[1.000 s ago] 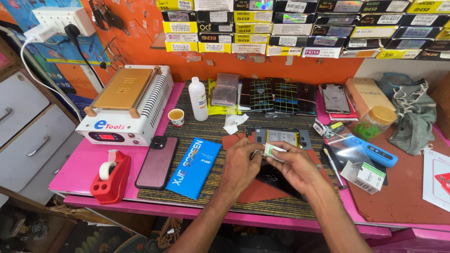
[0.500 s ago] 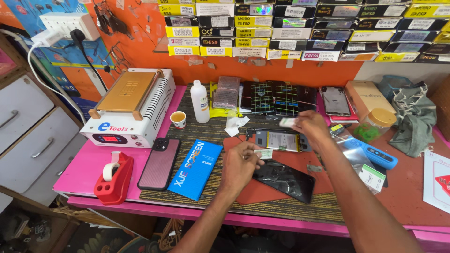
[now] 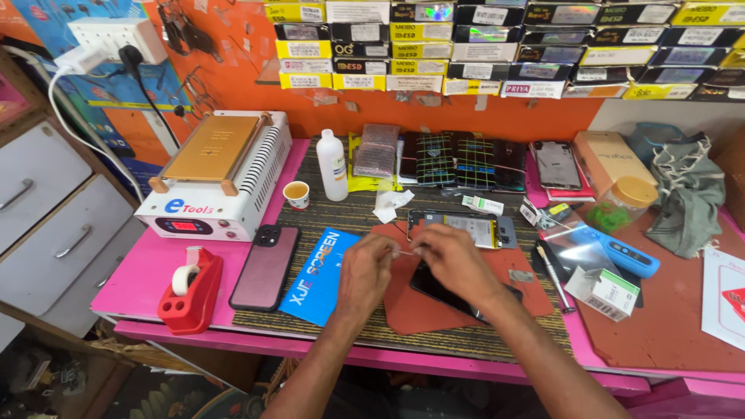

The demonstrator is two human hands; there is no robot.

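pink worktop with a striped woven mat over its middle, carrying everything. white box-shaped heating machine with a gold top plate sits at the back left corner, near the left edge. rust-red rubber work pad lies on the mat toward the front edge, centre. blue flat screen package just left of the pad, a dark phone in a case beside that, red tape dispenser at the front left corner.

on the pad: a black glass phone screen panel, mostly hidden under the hands. behind it, an opened phone body with its battery showing.

left hand and right hand meet over the panel's left end, fingertips of both pinched onto a small pale strip or tab stretched between them. too small to say what it is.

risks, as judged:
- pinch slips and the strip springs back, sticking to itself or to the pad.
- nothing pins the panel down; a pull could drag it toward the front edge.
- white plastic bottle and small paper cup of amber liquid stand at the back of the mat; a reaching elbow could tip them toward the open phone.
- loose small parts on the pad could be swept off.
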